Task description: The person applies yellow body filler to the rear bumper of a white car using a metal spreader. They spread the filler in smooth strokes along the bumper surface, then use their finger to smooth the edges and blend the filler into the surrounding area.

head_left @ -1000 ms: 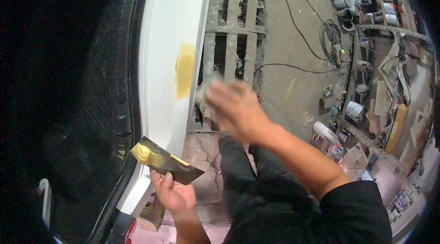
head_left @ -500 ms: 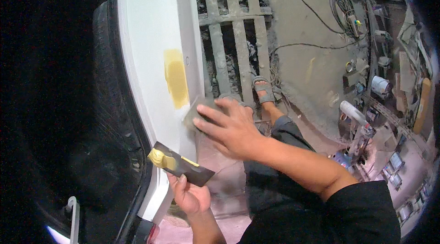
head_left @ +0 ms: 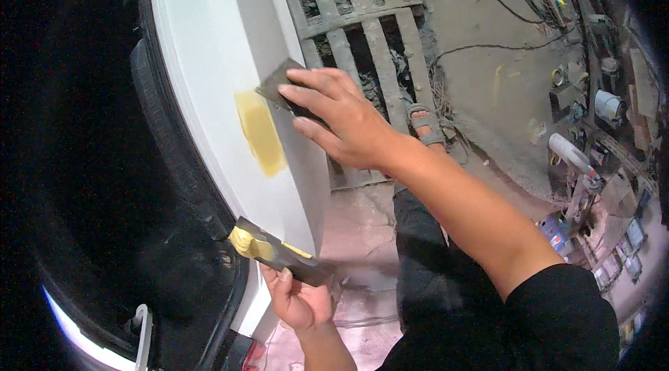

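Observation:
My left hand [head_left: 298, 299] grips a dark, flat spreader plate [head_left: 306, 268] near the lower end of a white car panel [head_left: 202, 43]. A lump of yellow body filler [head_left: 244, 241] sits on the plate's far-left end, with a thin strip of filler along one edge. In my right hand [head_left: 341, 117], the fingers press on a dark rectangular putty spreader [head_left: 287, 78]. Its corner is at the upper right end of a smooth yellow filler patch [head_left: 263, 135] on the panel; whether it touches the surface I cannot tell.
Left of the panel lies the dark car opening with a black rubber seal [head_left: 188, 162]. A slatted floor grate [head_left: 376, 36] runs beyond the panel. Cables [head_left: 502, 45] cross the floor on the right, beside a cluttered shelf with cans and a white roll [head_left: 571, 151]. My sandalled foot [head_left: 424, 124] stands near the grate.
My right hand with the spreader has moved up along the panel, from below the yellow patch to its upper end. My left hand keeps holding the filler plate. The view has shifted slightly.

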Demonstrator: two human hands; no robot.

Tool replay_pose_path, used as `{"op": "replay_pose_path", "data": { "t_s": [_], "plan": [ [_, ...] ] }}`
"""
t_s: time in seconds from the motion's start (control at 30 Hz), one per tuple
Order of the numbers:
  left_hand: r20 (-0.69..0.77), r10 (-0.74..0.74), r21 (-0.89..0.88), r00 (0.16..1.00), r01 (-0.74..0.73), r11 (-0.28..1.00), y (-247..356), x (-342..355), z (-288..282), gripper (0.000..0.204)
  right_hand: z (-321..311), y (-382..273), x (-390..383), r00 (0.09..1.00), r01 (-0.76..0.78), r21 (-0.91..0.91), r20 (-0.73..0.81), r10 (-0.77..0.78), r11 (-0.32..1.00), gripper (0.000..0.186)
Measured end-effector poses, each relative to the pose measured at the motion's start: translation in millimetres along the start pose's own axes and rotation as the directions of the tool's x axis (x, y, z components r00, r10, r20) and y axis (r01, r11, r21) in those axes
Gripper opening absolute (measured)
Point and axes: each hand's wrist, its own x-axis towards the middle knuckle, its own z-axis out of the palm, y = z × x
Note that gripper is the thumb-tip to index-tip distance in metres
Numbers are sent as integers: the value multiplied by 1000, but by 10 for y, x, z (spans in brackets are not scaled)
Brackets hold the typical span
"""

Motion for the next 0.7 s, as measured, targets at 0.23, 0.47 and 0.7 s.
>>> {"op": "replay_pose_path", "data": {
  "t_s": [0.23, 0.47, 0.7],
  "plan": [
    [-100, 7, 39, 995, -3, 999, -48, -29, -65, 64, 223, -178, -594, 993, -26, 128, 119, 11, 991, 47],
    [-107, -3, 70, 994, 11, 998, -115, 67, 81, 57, -273, -551, -1067, 902, -324, 722, 431, -31, 611, 46],
    [-113, 54, 53, 992, -48, 997, -62, 103, 50, 51, -193, -237, -661, 967, -148, 259, 239, 85, 955, 46]
  ]
}}
